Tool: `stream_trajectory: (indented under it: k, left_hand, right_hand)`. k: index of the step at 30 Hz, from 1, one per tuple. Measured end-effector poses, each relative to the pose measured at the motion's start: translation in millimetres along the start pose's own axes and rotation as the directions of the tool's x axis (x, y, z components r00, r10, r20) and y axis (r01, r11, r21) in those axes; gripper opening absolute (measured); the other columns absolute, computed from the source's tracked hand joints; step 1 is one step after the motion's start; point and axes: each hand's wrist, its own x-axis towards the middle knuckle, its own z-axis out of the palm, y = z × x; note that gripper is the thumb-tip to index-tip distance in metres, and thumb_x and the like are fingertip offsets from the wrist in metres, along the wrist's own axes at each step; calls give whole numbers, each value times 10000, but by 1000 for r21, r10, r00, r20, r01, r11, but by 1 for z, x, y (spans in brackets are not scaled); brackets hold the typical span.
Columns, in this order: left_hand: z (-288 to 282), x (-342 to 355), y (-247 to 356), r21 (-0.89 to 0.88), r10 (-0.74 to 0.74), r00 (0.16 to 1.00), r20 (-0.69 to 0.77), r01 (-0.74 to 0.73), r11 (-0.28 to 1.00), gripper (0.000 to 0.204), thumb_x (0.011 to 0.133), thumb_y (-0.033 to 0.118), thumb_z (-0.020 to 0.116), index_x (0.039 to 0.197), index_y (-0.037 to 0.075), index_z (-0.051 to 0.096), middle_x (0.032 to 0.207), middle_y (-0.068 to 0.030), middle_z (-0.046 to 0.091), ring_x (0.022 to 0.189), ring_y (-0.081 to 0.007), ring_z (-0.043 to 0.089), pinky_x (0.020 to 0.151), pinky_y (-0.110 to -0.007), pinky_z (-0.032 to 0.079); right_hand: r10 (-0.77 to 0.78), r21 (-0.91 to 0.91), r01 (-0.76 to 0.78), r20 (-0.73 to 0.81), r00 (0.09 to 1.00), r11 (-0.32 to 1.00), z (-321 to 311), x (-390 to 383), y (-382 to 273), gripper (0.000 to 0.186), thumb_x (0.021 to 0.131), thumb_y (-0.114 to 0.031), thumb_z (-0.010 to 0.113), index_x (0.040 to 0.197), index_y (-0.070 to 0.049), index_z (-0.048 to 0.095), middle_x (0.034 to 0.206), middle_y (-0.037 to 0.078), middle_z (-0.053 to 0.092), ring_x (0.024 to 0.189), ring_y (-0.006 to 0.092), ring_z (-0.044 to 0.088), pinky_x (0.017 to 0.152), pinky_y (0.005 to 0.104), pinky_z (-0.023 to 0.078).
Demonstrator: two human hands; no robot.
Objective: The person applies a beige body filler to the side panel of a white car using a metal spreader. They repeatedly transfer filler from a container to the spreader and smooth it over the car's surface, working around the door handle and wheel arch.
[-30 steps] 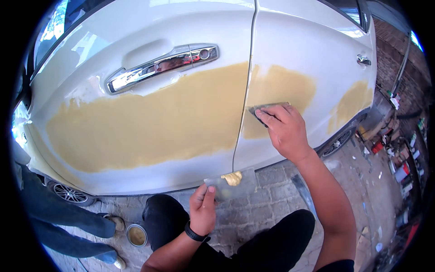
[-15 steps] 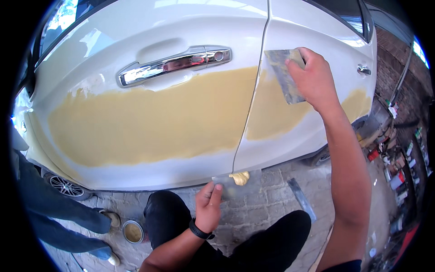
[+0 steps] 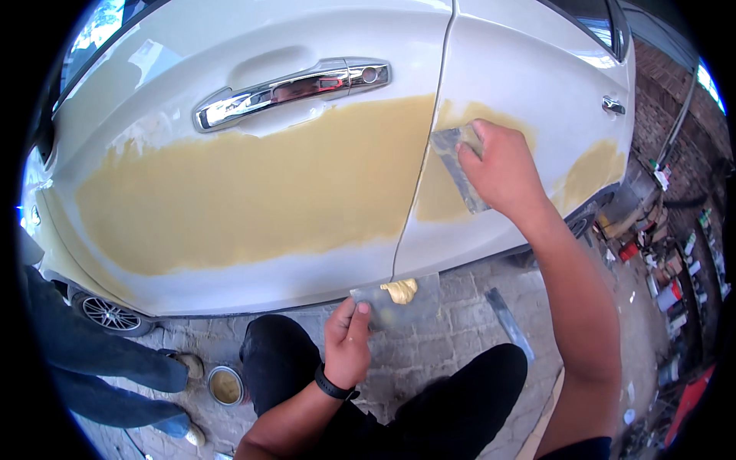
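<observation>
My right hand (image 3: 502, 165) is closed around a putty spreader (image 3: 458, 178), a flat grey blade smeared with filler. The blade lies against the white rear door, just right of the gap between the doors. Tan body filler (image 3: 261, 199) covers a wide patch of the front door (image 3: 253, 295) and continues behind the spreader. Low in front of the sill, my left hand (image 3: 349, 341) pinches the corner of a translucent mixing plate (image 3: 406, 307). A yellow lump of putty (image 3: 399, 290) sits on its upper edge.
An open can of filler (image 3: 225, 387) stands on the paving left of my knee. Beside it is another person's leg (image 3: 115, 360). A long flat strip (image 3: 508, 323) lies on the ground at right. Bottles and clutter (image 3: 675, 291) line the right side. A chrome handle (image 3: 291, 92) juts from the front door.
My right hand has moved down and slightly left with the spreader, and filler now shows above it on the rear door. The left hand and plate have shifted slightly up.
</observation>
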Motion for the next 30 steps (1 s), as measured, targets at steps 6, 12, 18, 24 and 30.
stream_trajectory:
  k: [6,12,18,24,30]
  left_hand:
    - [-3,-1,-3,45,-12,1000,-11,13,999,321,1168,197,525,1318,-54,659,1244,-96,737,1097,-177,708,955,-354,577]
    - [-9,-10,-1,30,-9,999,-49,10,999,315,1166,196,531,1327,-43,658,1251,-84,735,1112,-163,700,959,-338,569]
    - [-12,-4,3,163,-119,990,82,105,981,318,1168,215,535,1357,-4,669,1150,-19,722,967,-85,638,870,-262,520]
    - [-3,-5,13,17,-45,998,-35,45,999,321,1170,211,531,1356,-12,668,1180,-38,733,1044,-110,682,908,-315,570]
    - [-2,-5,-1,58,-31,997,-76,35,998,301,1163,178,535,1339,-23,674,1189,-63,736,1062,-138,716,933,-344,610]
  right_hand:
    - [36,62,-45,145,989,997,84,-75,24,238,950,-172,692,892,40,602,974,269,701,939,487,668,815,568,534]
    - [68,515,-171,213,975,840,84,-131,26,231,1024,-142,658,1153,49,677,1082,171,739,955,302,712,841,420,566]
    - [38,936,-206,204,978,284,61,-211,9,253,1067,-133,654,1206,68,717,1181,117,723,1070,201,661,928,340,524]
    - [-135,596,-136,387,912,791,46,-227,39,252,1025,-109,683,1233,21,743,1100,147,713,937,302,680,840,381,545]
    - [-133,384,176,-137,982,907,52,-244,-11,327,916,-26,744,1236,-78,782,1113,69,729,954,278,696,808,392,542]
